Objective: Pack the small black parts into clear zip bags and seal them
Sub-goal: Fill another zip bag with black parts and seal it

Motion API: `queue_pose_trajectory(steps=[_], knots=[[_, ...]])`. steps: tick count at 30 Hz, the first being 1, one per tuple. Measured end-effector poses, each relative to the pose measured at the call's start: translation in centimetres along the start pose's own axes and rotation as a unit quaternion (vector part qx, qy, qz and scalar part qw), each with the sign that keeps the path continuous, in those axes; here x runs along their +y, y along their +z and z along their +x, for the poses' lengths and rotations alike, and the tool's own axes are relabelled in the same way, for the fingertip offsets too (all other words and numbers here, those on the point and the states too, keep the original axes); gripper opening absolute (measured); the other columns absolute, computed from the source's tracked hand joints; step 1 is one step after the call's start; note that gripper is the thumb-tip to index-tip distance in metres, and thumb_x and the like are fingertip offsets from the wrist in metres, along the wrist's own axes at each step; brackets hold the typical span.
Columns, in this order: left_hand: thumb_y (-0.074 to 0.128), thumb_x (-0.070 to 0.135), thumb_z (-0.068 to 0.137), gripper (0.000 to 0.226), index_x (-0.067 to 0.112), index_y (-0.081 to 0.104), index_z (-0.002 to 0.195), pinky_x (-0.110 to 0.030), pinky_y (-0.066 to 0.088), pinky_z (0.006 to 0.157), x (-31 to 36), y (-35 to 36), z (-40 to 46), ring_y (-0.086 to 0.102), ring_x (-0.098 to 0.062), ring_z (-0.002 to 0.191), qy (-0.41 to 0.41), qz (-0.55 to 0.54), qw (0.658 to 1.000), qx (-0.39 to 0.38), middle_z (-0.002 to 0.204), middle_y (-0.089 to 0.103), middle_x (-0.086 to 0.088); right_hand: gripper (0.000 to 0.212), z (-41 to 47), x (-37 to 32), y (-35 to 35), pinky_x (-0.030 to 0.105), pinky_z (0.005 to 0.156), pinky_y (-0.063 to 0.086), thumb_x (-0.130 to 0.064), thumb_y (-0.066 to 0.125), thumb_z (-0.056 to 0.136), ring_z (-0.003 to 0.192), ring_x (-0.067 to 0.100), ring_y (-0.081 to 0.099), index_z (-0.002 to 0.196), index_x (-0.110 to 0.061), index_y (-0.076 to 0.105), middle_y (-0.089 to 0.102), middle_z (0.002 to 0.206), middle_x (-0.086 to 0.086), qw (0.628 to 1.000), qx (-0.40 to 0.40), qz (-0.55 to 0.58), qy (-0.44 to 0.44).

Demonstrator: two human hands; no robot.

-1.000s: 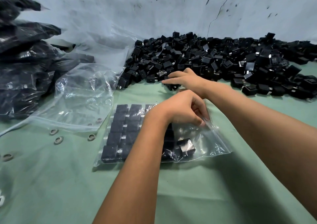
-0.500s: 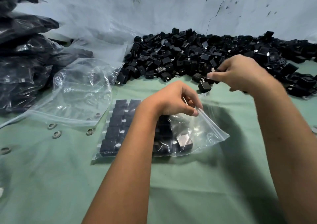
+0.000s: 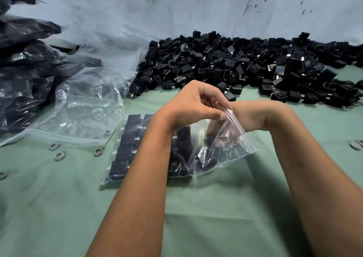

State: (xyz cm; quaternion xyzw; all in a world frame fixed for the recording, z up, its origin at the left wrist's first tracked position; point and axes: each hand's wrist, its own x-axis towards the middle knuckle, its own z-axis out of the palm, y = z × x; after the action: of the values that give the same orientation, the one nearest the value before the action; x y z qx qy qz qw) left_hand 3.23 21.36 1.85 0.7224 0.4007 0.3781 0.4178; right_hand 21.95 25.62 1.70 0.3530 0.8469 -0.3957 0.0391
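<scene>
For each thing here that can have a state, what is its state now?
zip bag: mouth open, partly filled with black parts in rows
left hand: pinches the bag's upper edge, lifting it
right hand: fingers reach inside the bag
loose black parts: heaped, unpacked
empty bags: lying crumpled
filled bags: stacked

The left hand (image 3: 188, 107) pinches the mouth of a clear zip bag (image 3: 231, 148) lifted off the green counter (image 3: 216, 217), while the right hand (image 3: 225, 136) reaches inside (its fingers blurred through the plastic) among rows of black parts (image 3: 125, 150); a loose heap (image 3: 245, 66) lies behind.
</scene>
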Motion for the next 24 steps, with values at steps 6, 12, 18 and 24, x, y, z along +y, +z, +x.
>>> queue_pose_trajectory(steps=[6, 12, 18, 24], knots=[[0.082, -0.01, 0.076, 0.024, -0.003, 0.078, 0.098, -0.028, 0.056, 0.078, 0.1, -0.1, 0.0, 0.064, -0.016, 0.078, 0.006, 0.01, 1.0, 0.001, 0.084, 0.072, -0.017, 0.026, 1.4, 1.0, 1.1, 0.042, 0.086, 0.063, -0.017, 0.082, 0.087, 0.098, 0.027, 0.075, 0.113, -0.02, 0.077, 0.079, 0.102, 0.005, 0.997, -0.003, 0.074, -0.018], [0.081, -0.011, 0.076, 0.024, -0.003, 0.077, 0.098, -0.027, 0.056, 0.077, 0.2, -0.1, -0.1, 0.064, -0.015, 0.077, 0.002, 0.015, 1.0, 0.0, 0.084, 0.071, -0.014, 0.02, 1.2, 1.2, 1.4, 0.055, 0.089, 0.06, -0.005, 0.074, 0.091, 0.097, 0.038, 0.073, 0.107, -0.016, 0.078, 0.077, 0.101, 0.015, 0.996, -0.008, 0.092, -0.01], [0.082, -0.01, 0.076, 0.024, -0.001, 0.078, 0.098, -0.033, 0.054, 0.078, 0.3, 0.1, -0.1, 0.063, -0.02, 0.078, -0.007, 0.03, 1.0, 0.0, 0.086, 0.071, -0.024, 0.025, 1.4, 0.6, 2.1, 0.065, 0.09, 0.055, -0.019, 0.082, 0.082, 0.099, 0.044, 0.072, 0.106, -0.015, 0.077, 0.077, 0.101, 0.017, 0.995, -0.026, 0.1, 0.009], [0.082, -0.009, 0.076, 0.024, 0.004, 0.079, 0.095, -0.037, 0.052, 0.076, 0.4, 0.6, 0.4, 0.06, -0.023, 0.075, -0.014, 0.035, 0.999, -0.014, 0.08, 0.069, -0.011, 0.03, 1.6, 0.5, 2.5, 0.077, 0.087, 0.049, -0.021, 0.083, 0.078, 0.1, 0.065, 0.062, 0.105, -0.009, 0.075, 0.072, 0.103, 0.03, 0.988, -0.043, 0.147, -0.001]])
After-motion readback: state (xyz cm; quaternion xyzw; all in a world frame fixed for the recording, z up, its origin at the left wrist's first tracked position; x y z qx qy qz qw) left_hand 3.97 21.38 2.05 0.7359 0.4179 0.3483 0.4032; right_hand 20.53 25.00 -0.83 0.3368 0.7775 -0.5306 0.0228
